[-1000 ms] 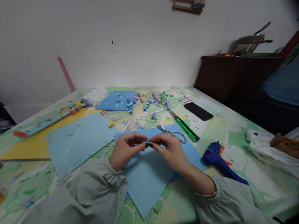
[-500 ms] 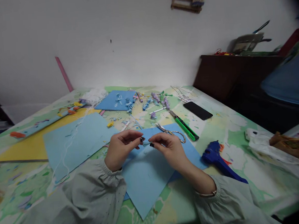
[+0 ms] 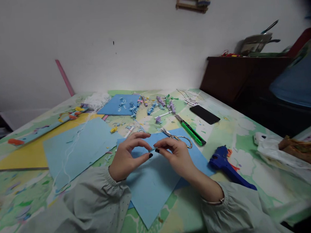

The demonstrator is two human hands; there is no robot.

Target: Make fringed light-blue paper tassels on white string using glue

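Observation:
Between thumb and index finger, my right hand point(image 3: 175, 152) pinches a small light-blue strip point(image 3: 153, 149), perhaps foam or paper. My left hand point(image 3: 128, 155) faces it with thumb and fingers apart, its fingertips close to the strip's free end; whether they touch it I cannot tell. Below both hands lies a light-blue sheet point(image 3: 152, 190) on top of a darker blue sheet point(image 3: 200, 159). Gold-handled scissors point(image 3: 176, 135) rest just beyond my right hand, and a green utility knife point(image 3: 191, 130) lies to their right.
To the right are a blue glue gun point(image 3: 225, 165), a black phone point(image 3: 204, 114) and a wrapped food item point(image 3: 302, 151). Small rolled blue and purple pieces point(image 3: 160, 104) lie at the back. Leftward, another light-blue sheet point(image 3: 78, 146) overlaps a yellow sheet point(image 3: 20, 153). Scraps litter the patterned tablecloth.
The fingers of my left hand have spread apart from their pinch near the strip. My right hand keeps its pinch in nearly the same place.

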